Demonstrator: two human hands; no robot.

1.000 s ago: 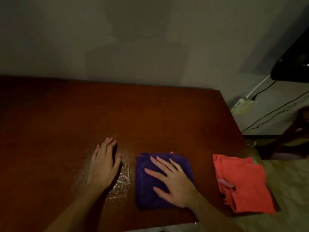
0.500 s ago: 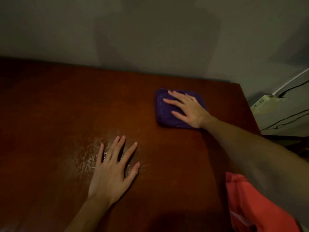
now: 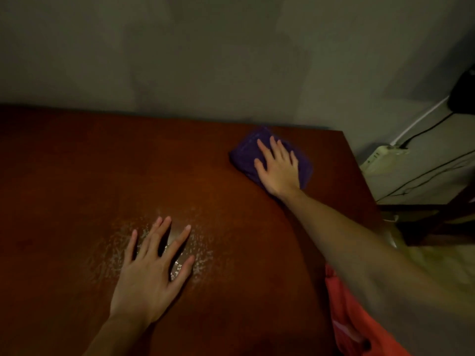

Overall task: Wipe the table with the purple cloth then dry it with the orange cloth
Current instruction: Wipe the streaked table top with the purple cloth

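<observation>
Purple folded terry cloth (image 3: 244, 156) lies near the far right corner of the brown wooden table (image 3: 77, 176), under the flat, spread right hand (image 3: 279, 170) of an outstretched arm. Left hand (image 3: 151, 271) rests flat with fingers wide on a wet patch (image 3: 203, 255). Orange folded cloth (image 3: 344, 317) lies at the near right edge, partly hidden by the arm.

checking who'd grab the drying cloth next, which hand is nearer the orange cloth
Left, though not by much. The left hand lies flat on the table's near middle, left of the orange cloth. The right hand is farther, pressing the purple cloth at the far right corner.

Purple cloth (image 3: 246, 158) far-right; orange cloth (image 3: 341, 317) near edge.
</observation>
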